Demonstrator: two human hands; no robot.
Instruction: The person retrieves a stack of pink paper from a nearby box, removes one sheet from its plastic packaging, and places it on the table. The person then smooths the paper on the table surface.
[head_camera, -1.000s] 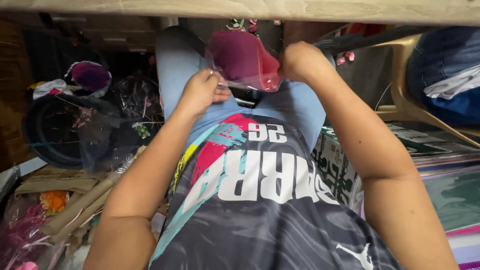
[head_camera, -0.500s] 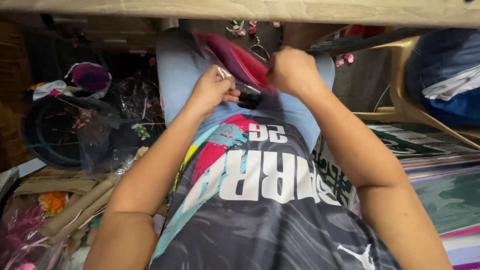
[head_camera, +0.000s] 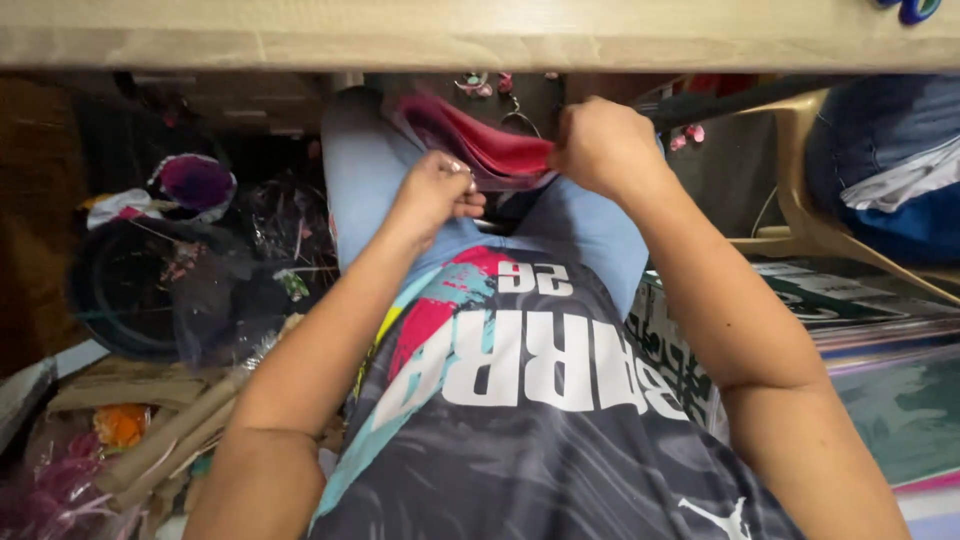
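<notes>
**Both hands pinch a folded pink sheet over the lap**

The person sits beneath a pale wooden table edge (head_camera: 480, 35), which runs across the twelve o'clock side of the view. A folded pink-red translucent sheet (head_camera: 475, 145) lies above the lap in light blue jeans (head_camera: 370, 180), just under that edge. The right hand (head_camera: 605, 150), at one o'clock of centre, is clenched on the sheet's right end, fingers curled over it. The left hand (head_camera: 435, 195), at about eleven o'clock of centre, pinches the sheet's lower left edge between thumb and fingertips. The two hands are near each other, the sheet stretched between them.

At nine o'clock, clear cellophane wrap (head_camera: 250, 260) and a purple flower-like ornament (head_camera: 195, 180) lie among floor clutter. At seven o'clock rest cardboard tubes (head_camera: 170, 430). A tan plastic chair (head_camera: 800, 200) stands at three o'clock.
</notes>
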